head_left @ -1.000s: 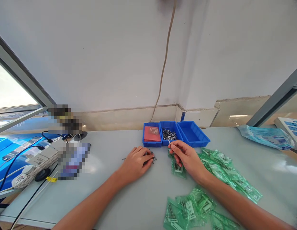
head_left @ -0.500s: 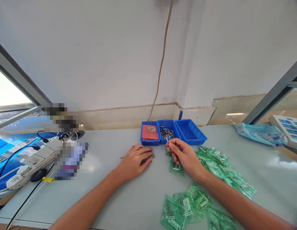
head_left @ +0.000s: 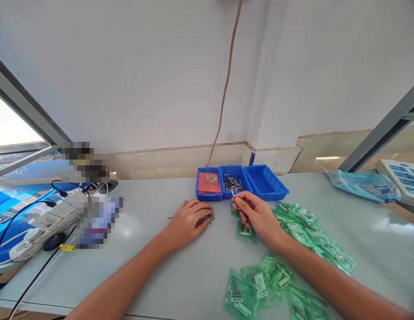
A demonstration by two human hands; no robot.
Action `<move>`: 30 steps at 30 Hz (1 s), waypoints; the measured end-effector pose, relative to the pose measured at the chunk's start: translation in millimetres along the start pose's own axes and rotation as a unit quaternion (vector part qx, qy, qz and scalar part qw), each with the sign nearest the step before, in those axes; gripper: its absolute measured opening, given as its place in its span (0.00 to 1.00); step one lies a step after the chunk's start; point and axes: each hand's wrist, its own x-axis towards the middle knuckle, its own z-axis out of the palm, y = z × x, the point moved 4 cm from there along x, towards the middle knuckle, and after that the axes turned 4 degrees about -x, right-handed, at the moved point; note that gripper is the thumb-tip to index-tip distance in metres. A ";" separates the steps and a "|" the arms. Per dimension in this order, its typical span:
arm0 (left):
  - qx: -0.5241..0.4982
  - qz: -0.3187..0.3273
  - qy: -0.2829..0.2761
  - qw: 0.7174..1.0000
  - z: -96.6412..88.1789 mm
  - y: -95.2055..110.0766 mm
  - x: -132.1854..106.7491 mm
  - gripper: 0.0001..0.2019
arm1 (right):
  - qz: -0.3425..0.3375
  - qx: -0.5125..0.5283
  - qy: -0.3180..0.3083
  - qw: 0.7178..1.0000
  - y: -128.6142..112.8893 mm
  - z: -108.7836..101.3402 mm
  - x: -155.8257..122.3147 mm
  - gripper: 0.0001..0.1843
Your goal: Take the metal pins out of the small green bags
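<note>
My left hand (head_left: 186,222) lies palm down on the grey table (head_left: 153,249), its fingertips on a small cluster of metal pins (head_left: 211,217). My right hand (head_left: 258,216) pinches one thin metal pin (head_left: 233,194) at the front edge of the middle blue tray (head_left: 234,183), which holds many such pins. A green plastic bag (head_left: 244,230) lies under the right hand. The left blue tray (head_left: 208,184) holds a red packet; the right blue tray (head_left: 266,181) looks bare inside.
Several green bags of parts (head_left: 303,226) spread along the right, and more (head_left: 260,286) lie near the front edge. A blue packet (head_left: 363,185) sits far right. Cables, a white power strip (head_left: 43,224) and blurred items crowd the left. A cord (head_left: 225,89) hangs down the wall.
My left hand has drawn the loose pins slightly closer under its fingers. My right hand stays at the middle tray with the pin; the view has shifted a little.
</note>
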 end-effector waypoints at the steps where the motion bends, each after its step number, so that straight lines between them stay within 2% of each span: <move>1: 0.001 0.003 0.001 1.000 -0.3 0.5 0.3 0.11 | 0.001 0.000 -0.001 1.000 0.2 0.2 -0.1 0.23; 30: 0.005 0.025 0.005 1.000 -0.4 -1.6 0.5 0.12 | 0.009 0.001 0.004 1.000 -0.1 0.4 -0.3 0.24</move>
